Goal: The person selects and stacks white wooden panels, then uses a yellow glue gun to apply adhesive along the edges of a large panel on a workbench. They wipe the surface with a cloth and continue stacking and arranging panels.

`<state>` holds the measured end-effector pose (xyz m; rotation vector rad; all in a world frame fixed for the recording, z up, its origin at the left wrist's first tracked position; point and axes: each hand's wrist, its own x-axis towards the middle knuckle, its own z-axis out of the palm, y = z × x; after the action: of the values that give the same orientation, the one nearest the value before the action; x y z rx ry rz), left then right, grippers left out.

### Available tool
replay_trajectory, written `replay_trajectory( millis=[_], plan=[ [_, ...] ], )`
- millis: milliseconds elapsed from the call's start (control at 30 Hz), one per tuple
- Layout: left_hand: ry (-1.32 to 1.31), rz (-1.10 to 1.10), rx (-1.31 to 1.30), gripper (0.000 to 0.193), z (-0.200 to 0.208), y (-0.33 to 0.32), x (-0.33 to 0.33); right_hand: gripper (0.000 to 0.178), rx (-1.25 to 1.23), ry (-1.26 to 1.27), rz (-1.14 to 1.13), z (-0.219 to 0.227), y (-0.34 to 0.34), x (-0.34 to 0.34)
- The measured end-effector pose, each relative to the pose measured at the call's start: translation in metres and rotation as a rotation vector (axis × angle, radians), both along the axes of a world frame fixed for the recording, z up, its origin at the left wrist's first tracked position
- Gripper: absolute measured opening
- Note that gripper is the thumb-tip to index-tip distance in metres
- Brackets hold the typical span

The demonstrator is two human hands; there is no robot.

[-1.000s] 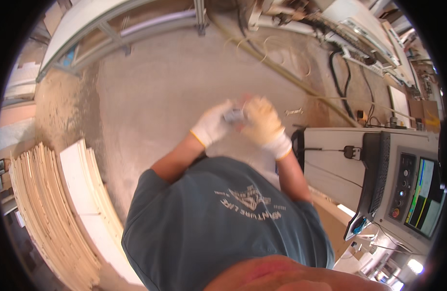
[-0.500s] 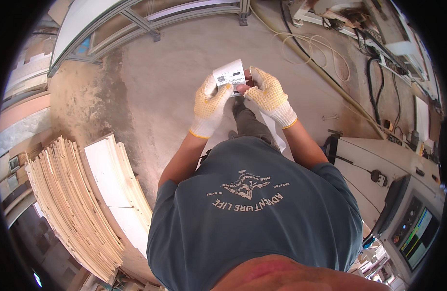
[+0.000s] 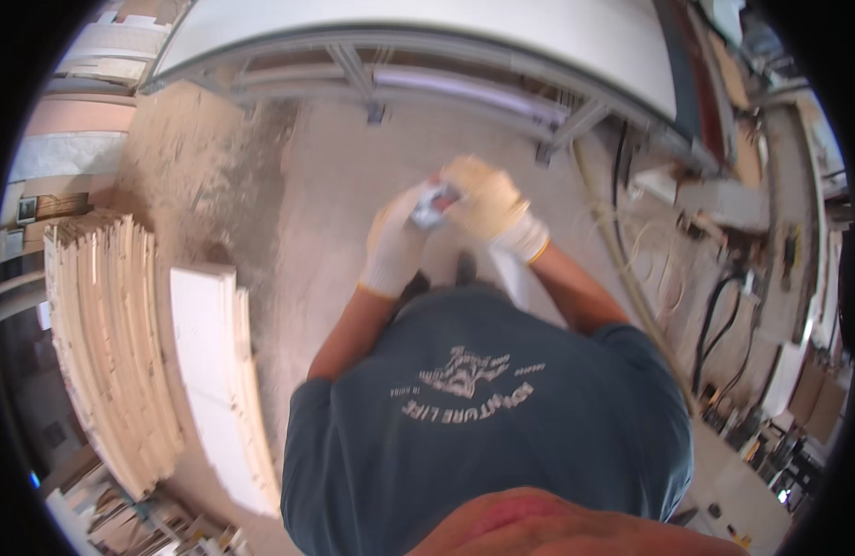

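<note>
A white strip of printed labels [image 3: 430,206], blurred by motion, is bunched between my two gloved hands in front of my body. My left hand [image 3: 397,243], in a white glove with a yellow cuff edge, is closed around its left side. From the right, my right hand [image 3: 487,202], in a yellow-coated glove, curls its bare-looking fingertips against the labels. The exact grip there is smeared. A white paper strip [image 3: 512,275] hangs below my right hand toward my waist.
Ahead stands a long white-topped table [image 3: 427,23] on a metal frame. At left, a stack of thin wooden boards [image 3: 112,343] stands beside white panels [image 3: 209,371]. A hose [image 3: 613,250] and black cables [image 3: 715,324] lie on the floor at right.
My view has turned to the right, bringing more of the white-topped table in. The labels, spread flat before, now look bunched, and my right hand has moved over them.
</note>
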<state>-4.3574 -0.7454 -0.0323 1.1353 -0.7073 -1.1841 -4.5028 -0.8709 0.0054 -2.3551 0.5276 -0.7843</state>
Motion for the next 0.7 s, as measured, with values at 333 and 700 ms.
replay_trajectory(
  millis=[333,700],
  plan=[
    [0.836,0.372,0.124,0.039,-0.086,-0.136,0.204,0.007,-0.531,0.081,0.063,-0.036,-0.121,0.23],
    [-1.086,1.257,0.196,0.026,0.113,-0.193,0.555,0.008,0.203,-0.177,-0.439,-0.039,-0.377,0.328]
  ],
)
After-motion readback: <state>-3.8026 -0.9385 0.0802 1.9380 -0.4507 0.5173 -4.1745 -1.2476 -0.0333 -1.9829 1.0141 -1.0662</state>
